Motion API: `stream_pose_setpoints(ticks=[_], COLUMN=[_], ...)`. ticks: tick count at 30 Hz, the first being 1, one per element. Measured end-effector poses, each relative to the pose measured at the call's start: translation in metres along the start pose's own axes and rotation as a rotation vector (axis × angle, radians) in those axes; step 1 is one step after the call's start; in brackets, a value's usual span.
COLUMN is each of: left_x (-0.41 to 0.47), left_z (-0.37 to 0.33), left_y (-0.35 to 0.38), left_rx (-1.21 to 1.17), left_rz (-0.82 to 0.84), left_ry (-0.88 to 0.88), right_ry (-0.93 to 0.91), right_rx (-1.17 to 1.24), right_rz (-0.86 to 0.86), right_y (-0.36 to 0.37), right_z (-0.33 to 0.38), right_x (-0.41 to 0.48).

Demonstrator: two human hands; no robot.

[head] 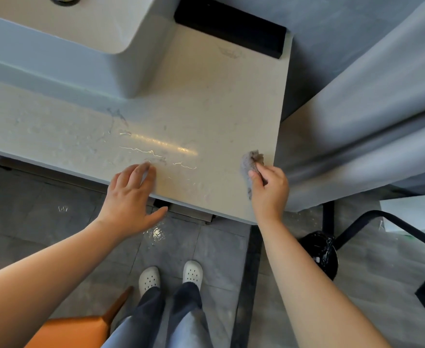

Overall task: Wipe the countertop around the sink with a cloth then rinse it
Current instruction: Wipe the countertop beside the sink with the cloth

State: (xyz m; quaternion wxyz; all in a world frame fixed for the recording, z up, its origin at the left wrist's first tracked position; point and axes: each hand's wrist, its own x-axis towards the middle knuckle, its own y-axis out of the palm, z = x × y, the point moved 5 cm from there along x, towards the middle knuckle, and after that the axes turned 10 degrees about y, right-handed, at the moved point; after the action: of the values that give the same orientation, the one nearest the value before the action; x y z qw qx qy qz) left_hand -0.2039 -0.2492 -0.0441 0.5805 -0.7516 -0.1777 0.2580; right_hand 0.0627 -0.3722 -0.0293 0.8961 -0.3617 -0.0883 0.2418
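the right hand (269, 189) pinches a soft, light gray cloth (251, 163) by its bunched end; the left hand (131, 197) rests spread flat on the wet countertop (206, 109).

One wide-angle camera, worn on the person's head, looks steeply down over the front edge of the tabletop (206, 109) from close above. The sink (55, 33) lies at the upper left and a grey curtain (382, 96) on the right. The left hand (131, 194) and right hand (270, 189) reach in from below, forearms large and near. The floor (219, 247) and the person's shoes (192, 271) lie at the bottom.
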Motion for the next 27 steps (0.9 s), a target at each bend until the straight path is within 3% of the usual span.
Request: stream_pose_setpoints(ticks=[6,16,22,27], left_x=[0.0,-0.002,-0.003,-0.021], left_z=[0.0,0.004,0.027,0.041], left_y=[0.002,0.0,-0.018,-0.016], left_rx=[-0.014,-0.034,-0.128,-0.121], left_rz=[-0.02,-0.054,-0.107,-0.209], left_ry=[-0.006,0.028,0.055,-0.043], right_ry=[-0.038,-0.195,-0.263,-0.2], right_rx=[-0.055,-0.075,0.017,0.065], right_rz=[-0.043,0.074,0.45,0.229], right_y=[0.024,0.052,0.053,0.028], right_z=[0.0,0.019,0.036,0.041], right_x=[-0.017,-0.082,-0.108,-0.055])
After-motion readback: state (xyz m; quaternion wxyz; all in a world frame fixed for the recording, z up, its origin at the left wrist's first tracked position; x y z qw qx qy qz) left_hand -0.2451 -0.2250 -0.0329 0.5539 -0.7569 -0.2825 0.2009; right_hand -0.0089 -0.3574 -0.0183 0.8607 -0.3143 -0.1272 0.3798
